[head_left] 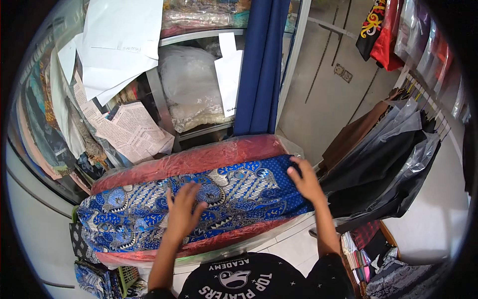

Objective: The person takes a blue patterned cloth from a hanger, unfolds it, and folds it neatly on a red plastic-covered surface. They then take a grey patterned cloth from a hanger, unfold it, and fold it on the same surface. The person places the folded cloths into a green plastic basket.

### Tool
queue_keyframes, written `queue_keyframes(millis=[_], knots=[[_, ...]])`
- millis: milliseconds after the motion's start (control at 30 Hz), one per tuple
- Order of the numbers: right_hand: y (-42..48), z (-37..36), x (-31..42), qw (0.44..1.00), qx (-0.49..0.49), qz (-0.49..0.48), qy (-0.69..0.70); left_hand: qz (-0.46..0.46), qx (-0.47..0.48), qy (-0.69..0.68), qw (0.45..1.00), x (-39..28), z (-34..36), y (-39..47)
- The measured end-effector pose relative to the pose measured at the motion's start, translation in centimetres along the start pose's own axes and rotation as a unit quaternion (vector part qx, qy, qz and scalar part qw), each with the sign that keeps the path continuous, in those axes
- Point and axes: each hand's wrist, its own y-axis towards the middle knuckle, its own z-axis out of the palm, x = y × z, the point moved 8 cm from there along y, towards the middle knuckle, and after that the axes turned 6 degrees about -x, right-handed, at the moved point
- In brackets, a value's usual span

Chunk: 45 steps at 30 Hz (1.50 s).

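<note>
A blue batik cloth (239,187) with white and grey figures lies lengthwise over a red padded surface (224,149) wrapped in clear plastic. My left hand (185,213) is over the middle of the cloth, fingers spread and holding nothing; whether it touches the fabric is hard to tell. At the cloth's right end, where the pattern turns to small dots on dark blue, my right hand (306,179) is at the edge with its fingers apart. Small creases run through the cloth, mostly toward its left end.
Garments in plastic covers (377,160) hang on a rack at right, above folded clothes (354,258). A blue curtain (259,74) hangs before a glass cabinet holding plastic bags (190,74). Paper sheets (119,45) and more hanging clothes stand at left. A green basket (129,278) sits below, at lower left.
</note>
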Motion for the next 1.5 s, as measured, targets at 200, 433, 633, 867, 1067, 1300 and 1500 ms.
queue_keyframes(millis=[200,433,633,867,1067,1300,1500], knots=[[-5.1,2.7,-1.7,0.968,0.0,-0.069,-0.24,0.031,0.078,0.074,0.994,-0.7,4.4,-3.4],[-6.1,-0.2,-4.6,0.944,-0.078,0.184,-0.262,0.024,0.088,0.058,0.994,-0.5,4.1,-3.4],[-6.0,-0.2,-7.1,0.947,-0.013,0.272,-0.171,-0.035,0.17,-0.06,0.983,-1.2,2.9,-2.5],[-5.1,0.3,-7.5,0.963,0.06,0.257,-0.048,-0.01,-0.042,0.02,0.999,-2.1,4.1,0.8],[-5.1,0.5,-10.4,0.914,0.062,0.348,0.197,-0.044,-0.037,0.086,0.995,-0.7,8.0,0.1],[-0.5,-1.8,0.2,0.858,0.024,0.325,0.397,-0.056,-0.054,0.071,0.994,-0.9,7.2,-0.3],[4.6,-0.5,11.2,0.809,0.005,0.234,0.539,-0.112,0.027,-0.172,0.978,-2.3,3.9,-4.7]])
